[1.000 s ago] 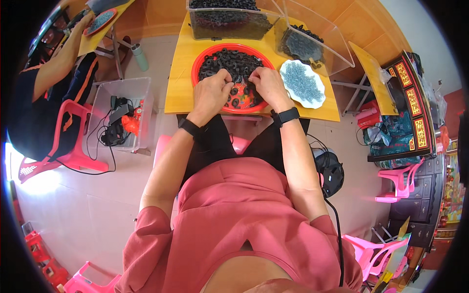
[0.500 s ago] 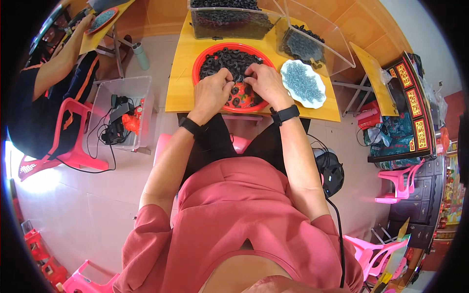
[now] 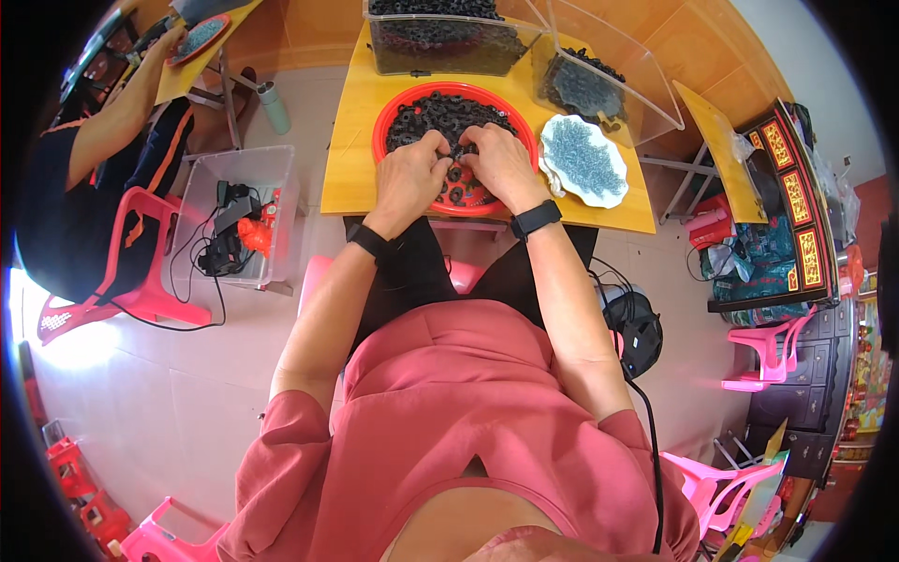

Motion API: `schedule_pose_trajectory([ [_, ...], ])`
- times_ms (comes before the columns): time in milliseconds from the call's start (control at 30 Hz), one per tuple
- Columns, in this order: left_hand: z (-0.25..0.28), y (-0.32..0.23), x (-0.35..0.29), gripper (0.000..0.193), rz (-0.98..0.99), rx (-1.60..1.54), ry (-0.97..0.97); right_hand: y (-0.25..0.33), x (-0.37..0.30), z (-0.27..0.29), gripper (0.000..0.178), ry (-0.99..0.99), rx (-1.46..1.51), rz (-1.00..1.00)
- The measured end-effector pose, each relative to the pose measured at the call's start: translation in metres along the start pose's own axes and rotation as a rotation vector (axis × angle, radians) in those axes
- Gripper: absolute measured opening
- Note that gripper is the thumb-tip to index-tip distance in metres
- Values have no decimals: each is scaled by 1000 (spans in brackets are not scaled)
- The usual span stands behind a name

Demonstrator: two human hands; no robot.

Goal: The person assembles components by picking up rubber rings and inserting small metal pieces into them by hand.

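A round red tray (image 3: 378, 140) holds a heap of small black ring-shaped parts (image 3: 448, 110), with a few loose ones lying on the bare red near its front. Over this front half my left hand (image 3: 412, 178) is closed, thumb and fingertips pinched together. Close beside it, on the right, my right hand (image 3: 499, 166) pinches too, its fingertips facing the left ones across a small gap. What the fingertips hold is too small and hidden to make out. Right of the tray stands a white scalloped plate (image 3: 613, 195) heaped with small silvery pieces (image 3: 582, 152).
Clear plastic bins (image 3: 449, 58) of black parts stand at the back of the yellow table (image 3: 351, 178). At left, another person (image 3: 103, 159) sits on a pink chair near a bin of cables (image 3: 281, 187). A black bag (image 3: 639, 332) lies on the floor to the right.
My right hand has shifted slightly left, nearer to the left hand. The left hand stays pinched at about the same place over the tray. The whole view has shifted a little.
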State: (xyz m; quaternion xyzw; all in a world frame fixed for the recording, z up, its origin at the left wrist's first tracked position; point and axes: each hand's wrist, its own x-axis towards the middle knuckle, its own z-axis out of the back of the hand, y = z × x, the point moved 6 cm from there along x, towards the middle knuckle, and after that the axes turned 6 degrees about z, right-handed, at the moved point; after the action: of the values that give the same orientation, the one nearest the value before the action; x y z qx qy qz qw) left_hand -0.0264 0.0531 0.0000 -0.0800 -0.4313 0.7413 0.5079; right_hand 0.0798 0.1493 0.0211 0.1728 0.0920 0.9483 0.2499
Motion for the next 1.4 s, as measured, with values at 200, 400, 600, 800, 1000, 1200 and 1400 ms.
schedule_pose_trajectory([
  [200, 4, 0, 2, 15, 34, -36, -37, 12, -11, 15, 22, -153, 120, 57],
  [400, -5, 15, 11, 18, 159, -535, 136, 34, -25, 33, 24, -382, 182, 181],
  [600, -5, 13, 11, 17, 233, -725, 222, 24, -33, 34, 17, -415, 419, 113],
  [800, 17, -20, 5, 15, 15, -253, 94, 14, -35, 30, 17, -254, 662, -117],
  [1000, 24, -42, -1, 11, -205, -77, 3, 1, -37, 17, 21, -181, 782, -181],
  [1200, 26, -23, 6, 10, -56, -154, 57, -10, -41, 18, 19, -265, 683, -170],
  [1400, 15, -13, -2, 9, -182, 204, 57, -14, -47, 20, 16, -304, 388, -146],
])
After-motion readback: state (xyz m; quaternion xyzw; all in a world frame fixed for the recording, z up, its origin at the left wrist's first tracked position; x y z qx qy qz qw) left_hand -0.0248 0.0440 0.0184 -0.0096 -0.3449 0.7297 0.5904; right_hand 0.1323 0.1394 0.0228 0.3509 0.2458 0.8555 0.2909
